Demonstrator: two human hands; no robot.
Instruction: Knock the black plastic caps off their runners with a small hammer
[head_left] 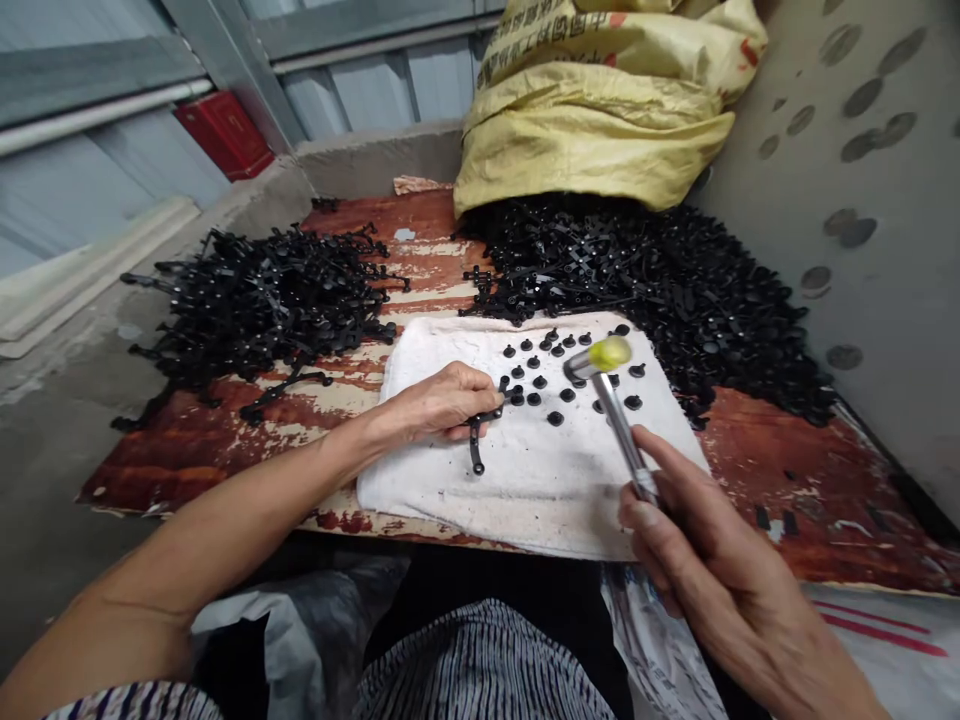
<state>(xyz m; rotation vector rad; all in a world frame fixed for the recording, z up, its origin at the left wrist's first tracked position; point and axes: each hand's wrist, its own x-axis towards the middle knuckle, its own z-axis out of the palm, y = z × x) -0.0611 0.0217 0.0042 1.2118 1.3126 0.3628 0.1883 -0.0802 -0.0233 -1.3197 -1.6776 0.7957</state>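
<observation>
Right grip (pixel 697 525) shut on a yellow-headed mallet (pixel 619 415), left grip (pixel 439 402) pinching a black plastic runner (pixel 475 445) beside loose studs (pixel 534 398) on a white towel (pixel 525 500), big runner heaps (pixel 637 280) behind.

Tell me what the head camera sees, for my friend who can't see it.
The right hand grips a yellow-headed hammer and the left hand holds a black plastic piece near small black studs, over a white towel on a peeling red board. Black plastic heaps and a yellow sack lie behind.

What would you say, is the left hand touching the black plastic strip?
Touching: the head view shows the left hand pinching the black plastic strip in its fingers, with the strip's end sticking out below them.
</observation>
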